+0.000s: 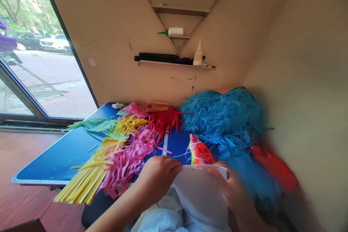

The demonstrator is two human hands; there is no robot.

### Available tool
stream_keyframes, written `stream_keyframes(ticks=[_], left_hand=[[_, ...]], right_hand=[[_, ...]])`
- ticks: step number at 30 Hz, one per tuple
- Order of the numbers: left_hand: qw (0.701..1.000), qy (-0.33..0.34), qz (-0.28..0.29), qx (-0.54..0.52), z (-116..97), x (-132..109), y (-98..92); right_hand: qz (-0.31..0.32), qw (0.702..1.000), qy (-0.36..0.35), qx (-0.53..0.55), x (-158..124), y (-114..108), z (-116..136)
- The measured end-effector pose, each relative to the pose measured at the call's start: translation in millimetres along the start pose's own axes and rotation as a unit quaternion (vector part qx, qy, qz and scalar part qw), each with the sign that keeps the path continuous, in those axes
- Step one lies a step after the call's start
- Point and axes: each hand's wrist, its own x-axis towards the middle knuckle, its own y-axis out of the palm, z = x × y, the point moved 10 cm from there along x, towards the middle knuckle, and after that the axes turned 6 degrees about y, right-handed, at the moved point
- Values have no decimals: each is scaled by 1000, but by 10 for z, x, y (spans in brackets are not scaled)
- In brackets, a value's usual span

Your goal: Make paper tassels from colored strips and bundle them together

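Observation:
A white sheet point(202, 192) hangs upright close to my body, at the table's near edge. I cannot tell whether it is paper or thin plastic. My left hand point(161, 170) is closed at its upper left corner, the fingertips pressed together. My right hand point(228, 181) pinches the upper right corner, with the thumb on the near face and the fingers behind. Just beyond the sheet's top edge lies a bundle of red, orange and yellow strips point(201, 151), partly hidden by it. White string point(185, 153) trails beside that bundle.
On the blue table point(51, 161) lie yellow fringe point(85, 174), pink fringe point(136, 145), green strips point(100, 125) and red fringe point(164, 119). A large blue fringe heap point(223, 112) stands at the right, with red fringe point(277, 168) below. A squeeze bottle point(198, 56) stands on the wall shelf.

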Motion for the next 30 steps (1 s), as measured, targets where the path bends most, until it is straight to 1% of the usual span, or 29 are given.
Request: stream_keyframes(ticks=[2,4,6,8,9,11,13,15,17,19,22,25,30], left_hand=[[998,23,-32,56,-35,3,-2],[995,29,-78,57,-9,-17,-11],[990,3,-138,7,101,-70,-42],[977,-48,-194,-77,262,-154,-54],[967,-75,-211,-119,333,-195,-36],[950,-109,-221,-194,404,-250,30],[940,-118,-210,-243,389,-261,90],[937,-114,-195,-266,337,-250,115],[942,-104,-185,-261,275,-236,106],[949,-86,-187,-237,204,-229,73],[957,-67,-215,-182,110,-253,15],[951,-90,-246,-163,108,-314,39],[934,-148,-259,-195,240,-430,245]], right_hand=[[-4,1000,10,19,3,-5,-27],[-8,998,20,59,12,-15,-60],[-15,995,25,100,21,-34,-92],[-21,990,32,136,29,-56,-143],[-19,987,42,153,33,-55,-184],[-15,979,69,192,40,-50,-292],[-20,969,95,228,44,-56,-406],[-35,962,108,250,46,-86,-496],[-43,961,111,250,45,-110,-551],[-43,966,99,236,34,-122,-554],[-44,977,66,197,-9,-134,-497],[-49,983,45,169,-56,-126,-440],[-63,990,30,120,-61,-88,-369]])
